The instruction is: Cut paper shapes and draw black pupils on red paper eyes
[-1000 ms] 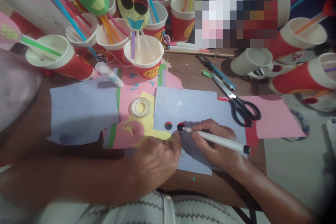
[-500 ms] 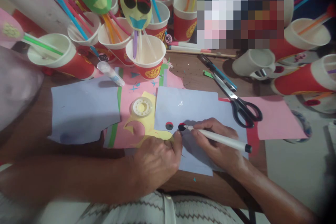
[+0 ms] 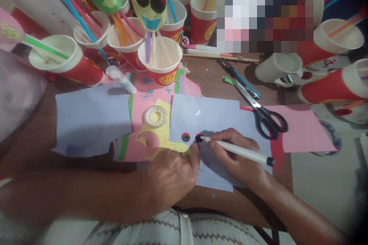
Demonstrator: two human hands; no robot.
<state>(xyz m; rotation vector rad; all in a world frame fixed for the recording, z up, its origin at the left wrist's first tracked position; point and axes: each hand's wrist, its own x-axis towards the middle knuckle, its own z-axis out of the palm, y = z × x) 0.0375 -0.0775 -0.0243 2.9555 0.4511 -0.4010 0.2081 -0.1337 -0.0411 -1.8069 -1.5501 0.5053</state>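
Observation:
My right hand [image 3: 240, 157] grips a white marker [image 3: 244, 152] with a black end, its tip touching a small black and red disc [image 3: 199, 138] on blue paper [image 3: 212, 116]. My left hand [image 3: 175, 170] is curled on the paper, its index fingertip against the lower edge of that disc; whether its folded fingers hold anything is hidden. Just left of the disc lies a second dark disc with a red edge [image 3: 185, 137]. Yellow paper scraps [image 3: 163, 138] and a white ring [image 3: 155, 116] lie beyond my left hand.
Black-handled scissors [image 3: 268, 122] lie right of the blue paper, by pink paper [image 3: 307, 130]. A glue stick [image 3: 121, 79] is at the left. Red and white cups [image 3: 161, 65] with straws and paper faces stand behind. A white mug [image 3: 277, 68] stands at the right.
The rear end of the marker has tilted slightly, while its tip stays on the disc. My left hand has barely moved.

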